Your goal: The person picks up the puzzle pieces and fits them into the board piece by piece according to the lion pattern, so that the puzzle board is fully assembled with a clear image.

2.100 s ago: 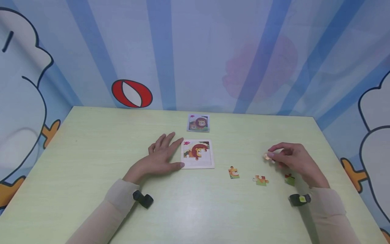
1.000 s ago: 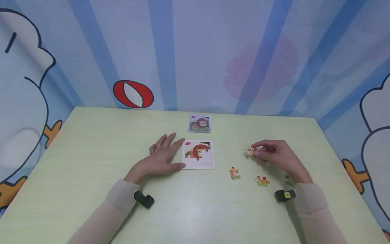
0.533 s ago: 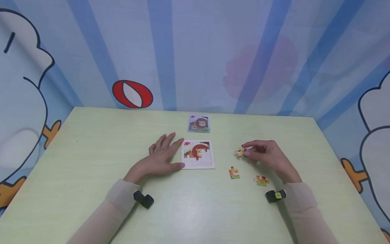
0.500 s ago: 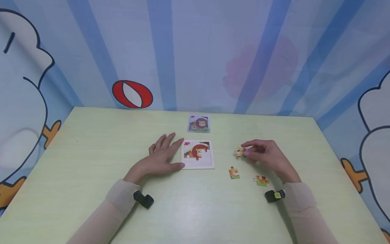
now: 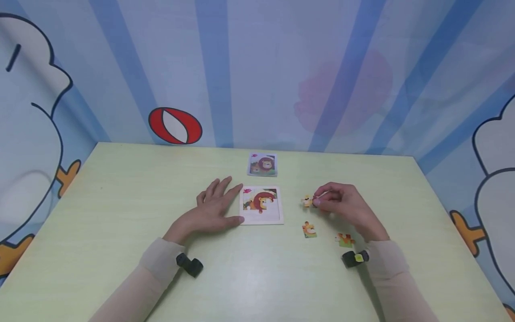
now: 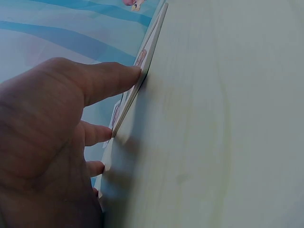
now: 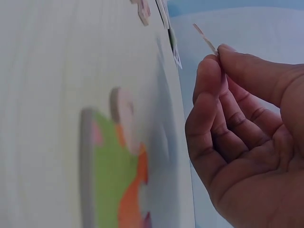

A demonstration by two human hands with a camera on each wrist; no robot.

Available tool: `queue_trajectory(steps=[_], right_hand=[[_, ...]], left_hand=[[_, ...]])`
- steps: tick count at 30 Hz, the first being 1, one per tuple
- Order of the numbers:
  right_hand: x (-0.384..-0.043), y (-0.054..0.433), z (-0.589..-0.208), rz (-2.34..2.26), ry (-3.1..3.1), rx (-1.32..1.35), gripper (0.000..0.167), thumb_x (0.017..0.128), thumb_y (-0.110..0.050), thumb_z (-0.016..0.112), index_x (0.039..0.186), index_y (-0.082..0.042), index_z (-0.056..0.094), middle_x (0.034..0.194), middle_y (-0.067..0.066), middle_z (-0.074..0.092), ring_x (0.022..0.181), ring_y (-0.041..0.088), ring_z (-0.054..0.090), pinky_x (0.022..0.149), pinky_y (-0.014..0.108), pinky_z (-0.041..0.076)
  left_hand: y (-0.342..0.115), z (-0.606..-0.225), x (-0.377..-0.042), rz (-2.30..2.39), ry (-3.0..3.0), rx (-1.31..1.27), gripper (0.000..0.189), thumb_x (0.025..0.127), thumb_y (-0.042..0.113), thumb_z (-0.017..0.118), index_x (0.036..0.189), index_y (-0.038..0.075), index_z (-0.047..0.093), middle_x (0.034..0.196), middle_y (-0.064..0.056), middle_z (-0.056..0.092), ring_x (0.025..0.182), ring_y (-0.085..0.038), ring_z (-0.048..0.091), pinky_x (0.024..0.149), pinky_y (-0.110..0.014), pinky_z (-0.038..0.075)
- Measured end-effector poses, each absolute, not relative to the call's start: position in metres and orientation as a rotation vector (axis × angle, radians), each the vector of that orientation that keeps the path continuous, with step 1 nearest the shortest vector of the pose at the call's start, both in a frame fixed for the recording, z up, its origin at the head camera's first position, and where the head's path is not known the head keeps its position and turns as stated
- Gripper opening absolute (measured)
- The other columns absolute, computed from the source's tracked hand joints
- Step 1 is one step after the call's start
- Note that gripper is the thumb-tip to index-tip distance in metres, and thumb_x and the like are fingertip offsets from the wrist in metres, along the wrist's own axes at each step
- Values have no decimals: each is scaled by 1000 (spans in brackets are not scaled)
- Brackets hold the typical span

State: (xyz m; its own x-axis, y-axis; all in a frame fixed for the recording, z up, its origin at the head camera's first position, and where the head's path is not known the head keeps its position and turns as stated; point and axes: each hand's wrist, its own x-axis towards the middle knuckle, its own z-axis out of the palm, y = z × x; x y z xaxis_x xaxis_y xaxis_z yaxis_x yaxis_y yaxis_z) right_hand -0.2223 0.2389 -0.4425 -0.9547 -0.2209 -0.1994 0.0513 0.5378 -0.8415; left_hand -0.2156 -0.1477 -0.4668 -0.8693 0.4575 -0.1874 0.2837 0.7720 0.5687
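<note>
My right hand (image 5: pixel 342 203) pinches a small jigsaw puzzle piece (image 5: pixel 307 201) between thumb and forefinger, above the table and right of the puzzle tray. In the right wrist view the piece (image 7: pixel 206 39) shows edge-on. The white-framed puzzle tray (image 5: pixel 261 221) holds a partly assembled lion picture, with its lower and right parts bare. My left hand (image 5: pixel 211 210) lies spread at the tray's left side, thumb and forefinger touching its edge. Two loose puzzle pieces lie to the right: one orange and green piece (image 5: pixel 309 230), and another piece (image 5: pixel 345 240) by the right wrist.
A lion picture card (image 5: pixel 262 164) lies behind the tray. The pale table (image 5: pixel 257 277) ends at a blue striped backdrop (image 5: pixel 257 71). Black wrist cameras sit on both sleeves.
My right hand has carried the pinched puzzle piece leftward toward the tray. The far-right loose piece is now hidden behind the right arm. My left hand stays at the tray.
</note>
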Motion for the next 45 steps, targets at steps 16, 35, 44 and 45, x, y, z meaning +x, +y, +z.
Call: queue_trajectory(steps=[16, 35, 44, 45], right_hand=[[-232, 214, -439, -1422, 2455, -186, 30, 98, -32, 80, 118, -12, 72, 100, 15, 81, 82, 24, 71, 76, 34, 56], [-239, 188, -434, -1460, 2409, -227, 23, 100, -28, 78, 117, -12, 73, 91, 18, 78, 80, 30, 67, 81, 37, 55], [-243, 173, -437, -1459, 2382, -227, 23, 98, -24, 80, 115, -10, 75, 83, 9, 79, 75, 22, 69, 76, 33, 57], [-243, 171, -437, -1455, 2380, -217, 22, 98, -24, 80, 114, -10, 75, 84, 9, 79, 75, 21, 69, 76, 32, 57]], left_hand=[[-147, -467, -216, 742, 2660, 561, 93, 98, 45, 70, 173, 20, 22, 183, -14, 1, 168, -46, -5, 127, -77, 8], [-147, -469, -216, 818, 2642, 561, 94, 96, 46, 72, 173, 22, 24, 183, -13, 1, 168, -45, -7, 127, -77, 5], [-147, -472, -217, 806, 2660, 554, 93, 96, 46, 72, 173, 22, 24, 183, -12, 3, 168, -45, -6, 127, -76, 6], [-147, -471, -217, 803, 2659, 557, 93, 96, 46, 71, 173, 21, 24, 183, -13, 3, 168, -45, -6, 127, -77, 6]])
